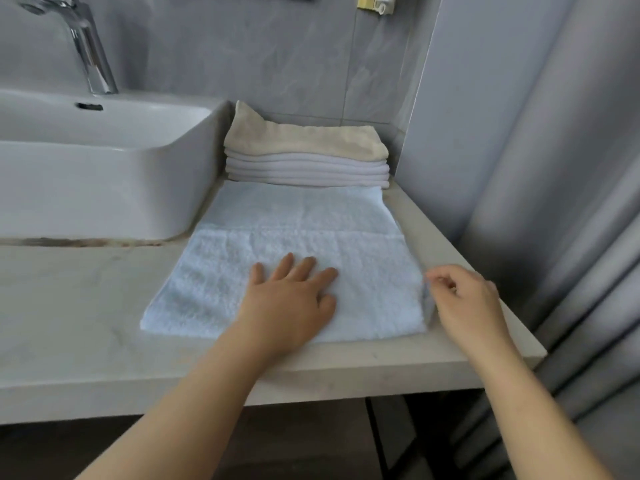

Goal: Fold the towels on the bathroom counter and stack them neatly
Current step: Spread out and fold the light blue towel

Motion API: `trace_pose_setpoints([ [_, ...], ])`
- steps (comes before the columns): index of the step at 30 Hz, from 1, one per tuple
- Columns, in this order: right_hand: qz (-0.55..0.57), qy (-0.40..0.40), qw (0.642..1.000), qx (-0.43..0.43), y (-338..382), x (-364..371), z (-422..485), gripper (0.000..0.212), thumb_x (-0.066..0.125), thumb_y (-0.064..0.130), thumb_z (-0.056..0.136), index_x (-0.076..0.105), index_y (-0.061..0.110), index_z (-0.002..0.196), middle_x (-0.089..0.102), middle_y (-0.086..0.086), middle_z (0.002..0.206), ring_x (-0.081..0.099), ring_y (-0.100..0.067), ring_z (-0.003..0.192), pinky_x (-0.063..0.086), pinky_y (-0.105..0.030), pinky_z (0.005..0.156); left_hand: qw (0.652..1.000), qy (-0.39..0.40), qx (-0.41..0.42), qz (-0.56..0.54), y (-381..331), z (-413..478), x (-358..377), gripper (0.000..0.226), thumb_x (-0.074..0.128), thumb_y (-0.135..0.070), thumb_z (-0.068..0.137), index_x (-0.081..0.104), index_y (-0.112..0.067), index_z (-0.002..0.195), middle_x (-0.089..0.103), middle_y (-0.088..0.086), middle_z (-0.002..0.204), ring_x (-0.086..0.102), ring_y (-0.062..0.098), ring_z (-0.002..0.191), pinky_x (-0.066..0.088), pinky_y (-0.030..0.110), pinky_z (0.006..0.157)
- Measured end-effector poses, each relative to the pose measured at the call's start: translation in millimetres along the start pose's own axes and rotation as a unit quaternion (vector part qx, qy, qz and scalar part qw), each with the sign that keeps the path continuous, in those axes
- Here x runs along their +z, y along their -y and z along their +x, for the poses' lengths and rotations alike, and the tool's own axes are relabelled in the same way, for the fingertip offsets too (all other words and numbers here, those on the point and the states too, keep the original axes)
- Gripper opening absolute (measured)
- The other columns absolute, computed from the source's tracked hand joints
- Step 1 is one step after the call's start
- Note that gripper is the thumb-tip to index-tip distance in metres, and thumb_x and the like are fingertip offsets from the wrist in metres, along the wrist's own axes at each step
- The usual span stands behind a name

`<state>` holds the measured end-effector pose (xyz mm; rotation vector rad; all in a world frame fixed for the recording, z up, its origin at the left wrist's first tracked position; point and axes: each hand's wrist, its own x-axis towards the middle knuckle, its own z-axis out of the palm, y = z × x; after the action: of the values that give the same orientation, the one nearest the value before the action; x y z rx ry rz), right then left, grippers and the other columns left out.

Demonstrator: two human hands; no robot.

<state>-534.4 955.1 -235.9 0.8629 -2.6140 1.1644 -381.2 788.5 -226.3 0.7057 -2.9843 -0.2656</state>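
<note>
L hand (291,299) flat, fingers straight, pressing mid white towel (242,278) on counter (69,306) | towel long axis runs L-R | R hand (464,299) pinching its R edge, nearer for fold-over | stack (306,157) behind

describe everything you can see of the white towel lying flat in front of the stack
The white towel is terry cloth with a nubby pile, lying flat on the pale counter beside the sink. Its near part is folded over, leaving a straight edge across the middle. Its far edge reaches the folded stack. The left hand presses flat on the near layer, and the right hand pinches the right edge, lifting it slightly.
</note>
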Motion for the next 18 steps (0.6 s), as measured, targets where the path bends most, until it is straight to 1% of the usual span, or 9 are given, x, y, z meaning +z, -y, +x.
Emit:
trace_pose_setpoints([
  [2,-0.017,-0.014,0.998,-0.051,4.9,0.5,-8.2,0.027,0.054,0.003,0.084,0.058,0.027,0.074,0.051,0.016,0.082,0.046,-0.02,0.09,0.034,-0.029,0.075,1.0,-0.021,-0.006,0.006,0.9,-0.2,6.6,0.05,0.017,-0.046,0.096,0.01,-0.044,0.146,0.006,-0.012,0.157,-0.002,0.014,0.145,-0.001,0.048,0.114],
  [3,-0.027,-0.001,0.997,-0.07,8.1,0.6,-12.0,0.028,0.057,0.001,0.082,0.055,0.027,0.071,0.048,0.02,0.078,0.044,-0.014,0.084,0.033,-0.027,0.07,1.0,-0.027,-0.008,0.001,1.4,0.2,8.0,0.05,0.017,-0.046,0.096,0.011,-0.044,0.145,0.006,-0.012,0.157,-0.002,0.014,0.145,-0.002,0.047,0.114],
  [5,-0.027,0.048,0.994,-0.091,10.1,0.0,-19.1,0.026,0.062,0.004,0.078,0.051,0.027,0.071,0.048,0.019,0.076,0.044,-0.008,0.077,0.034,-0.021,0.064,0.999,-0.033,-0.012,-0.007,1.1,0.2,8.7,0.05,0.018,-0.045,0.095,0.013,-0.045,0.145,0.008,-0.012,0.157,-0.001,0.014,0.145,-0.002,0.047,0.114],
  [7,-0.001,0.093,0.992,-0.09,10.0,-5.0,-25.0,0.023,0.066,0.015,0.071,0.048,0.028,0.071,0.051,0.014,0.077,0.048,-0.008,0.077,0.039,-0.022,0.066,0.999,-0.039,-0.014,-0.01,0.7,-0.5,8.7,0.051,0.019,-0.045,0.094,0.014,-0.044,0.145,0.009,-0.012,0.156,0.0,0.014,0.145,-0.001,0.047,0.114],
  [10,0.004,0.138,0.988,-0.068,11.3,-11.8,-26.3,0.027,0.066,0.042,0.058,0.05,0.032,0.077,0.052,0.016,0.084,0.049,-0.005,0.083,0.042,-0.027,0.074,0.999,-0.041,-0.017,-0.012,1.4,-0.9,9.5,0.051,0.019,-0.046,0.094,0.016,-0.044,0.145,0.01,-0.011,0.156,0.002,0.014,0.145,0.0,0.047,0.114],
  [12,-0.029,0.149,0.986,-0.063,12.6,-12.0,-24.7,0.029,0.065,0.048,0.06,0.052,0.036,0.082,0.049,0.02,0.087,0.048,-0.006,0.086,0.041,-0.027,0.078,0.999,-0.043,-0.019,-0.012,1.7,0.0,10.1,0.051,0.018,-0.047,0.093,0.016,-0.044,0.145,0.011,-0.012,0.156,0.003,0.014,0.145,0.0,0.046,0.114],
  [13,-0.041,0.148,0.986,-0.061,14.6,-11.4,-23.9,0.024,0.067,0.046,0.064,0.053,0.037,0.082,0.048,0.02,0.085,0.049,-0.007,0.086,0.041,-0.028,0.078,0.999,-0.045,-0.019,-0.01,1.7,0.6,10.5,0.051,0.018,-0.047,0.093,0.016,-0.044,0.145,0.011,-0.011,0.156,0.003,0.014,0.145,0.0,0.046,0.114],
  [15,-0.035,0.144,0.988,-0.053,18.2,-10.7,-22.7,0.016,0.069,0.038,0.069,0.054,0.034,0.071,0.05,0.014,0.079,0.051,-0.008,0.078,0.04,-0.028,0.074,0.999,-0.046,-0.02,-0.008,1.8,0.5,11.2,0.051,0.018,-0.047,0.093,0.015,-0.044,0.145,0.01,-0.011,0.157,0.002,0.015,0.145,0.0,0.046,0.114],
  [18,0.024,0.159,0.986,-0.036,15.9,-11.2,-21.1,0.021,0.071,0.023,0.07,0.052,0.025,0.06,0.051,0.011,0.066,0.046,-0.003,0.06,0.037,-0.022,0.06,0.999,-0.049,-0.021,-0.006,2.5,-0.4,11.9,0.051,0.018,-0.047,0.094,0.015,-0.044,0.145,0.01,-0.011,0.157,0.002,0.015,0.145,0.0,0.046,0.114],
])
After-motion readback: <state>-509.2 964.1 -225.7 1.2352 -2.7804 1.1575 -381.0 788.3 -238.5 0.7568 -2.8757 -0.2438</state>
